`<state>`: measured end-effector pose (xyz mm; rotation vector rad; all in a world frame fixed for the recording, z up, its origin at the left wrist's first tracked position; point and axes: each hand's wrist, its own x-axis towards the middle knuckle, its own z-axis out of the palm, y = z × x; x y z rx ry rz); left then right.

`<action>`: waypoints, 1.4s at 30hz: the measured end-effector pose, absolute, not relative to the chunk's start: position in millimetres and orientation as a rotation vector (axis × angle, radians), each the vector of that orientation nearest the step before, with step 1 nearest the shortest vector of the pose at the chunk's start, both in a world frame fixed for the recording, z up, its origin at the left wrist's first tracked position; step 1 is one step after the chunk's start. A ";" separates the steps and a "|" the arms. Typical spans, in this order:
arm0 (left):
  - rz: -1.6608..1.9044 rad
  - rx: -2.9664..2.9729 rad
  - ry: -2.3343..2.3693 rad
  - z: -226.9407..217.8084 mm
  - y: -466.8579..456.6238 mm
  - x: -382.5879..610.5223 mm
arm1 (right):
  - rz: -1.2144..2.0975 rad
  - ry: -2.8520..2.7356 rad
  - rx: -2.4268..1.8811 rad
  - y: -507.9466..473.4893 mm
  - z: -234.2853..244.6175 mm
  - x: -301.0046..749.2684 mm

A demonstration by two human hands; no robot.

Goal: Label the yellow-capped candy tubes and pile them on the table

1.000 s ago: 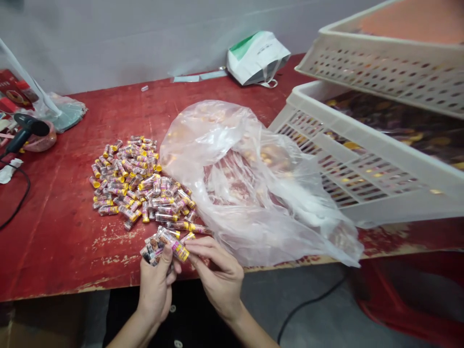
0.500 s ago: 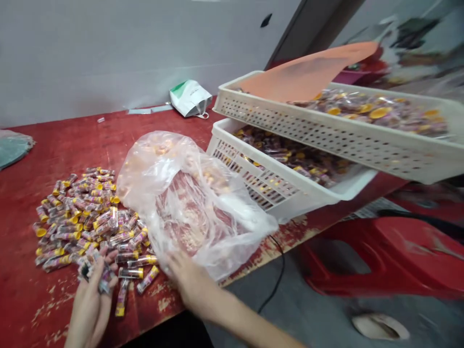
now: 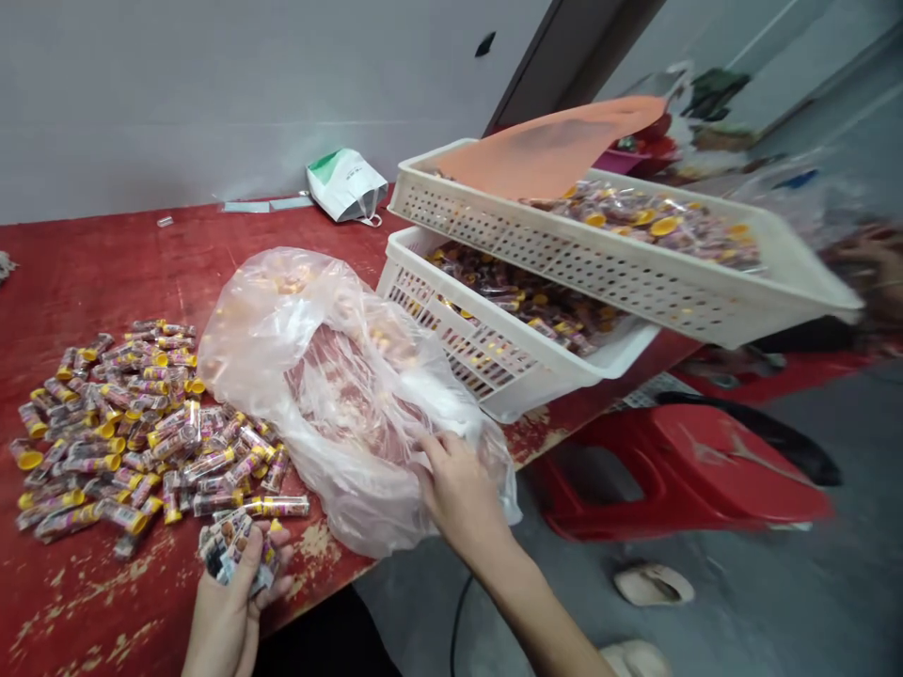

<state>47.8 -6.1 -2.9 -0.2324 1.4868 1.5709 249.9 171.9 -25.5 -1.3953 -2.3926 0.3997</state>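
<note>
Several candy-like tubes (image 3: 231,553) fill left hand (image 3: 229,616); right hand (image 3: 462,494) touches plastic bag (image 3: 331,404).

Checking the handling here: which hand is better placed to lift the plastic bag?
Right, likely: the right hand rests on the clear plastic bag, while the left hand is full of yellow-capped tubes.

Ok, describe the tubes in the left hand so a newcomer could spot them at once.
Find the red table, then the heap of yellow-capped tubes near its front edge, left of the clear plastic bag. At the heap's lower right, the left hand cups a small bunch of tubes, the only tubes held in a hand.
</note>
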 end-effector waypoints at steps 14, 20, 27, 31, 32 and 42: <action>1.632 -0.078 1.336 7.0 0.1 68.0 | 0.584 -2.251 -1.583 284.8 -33.5 183.3; 1.857 -0.383 1.319 0.5 -12.5 48.6 | 0.851 -2.048 -1.239 184.3 -7.9 200.4; 1.907 -0.345 1.307 4.0 -20.3 52.8 | 1.884 -1.590 -0.805 51.8 -6.6 130.0; 2.069 -0.399 1.328 4.2 -30.0 47.8 | 1.864 -1.466 -0.871 43.3 -16.4 108.0; 2.119 -0.406 1.327 4.0 -30.7 45.6 | 1.888 -1.453 -0.865 41.8 -17.7 106.5; 2.148 -0.475 1.225 9.4 -38.3 31.8 | 1.508 -2.024 -0.528 43.4 2.9 153.5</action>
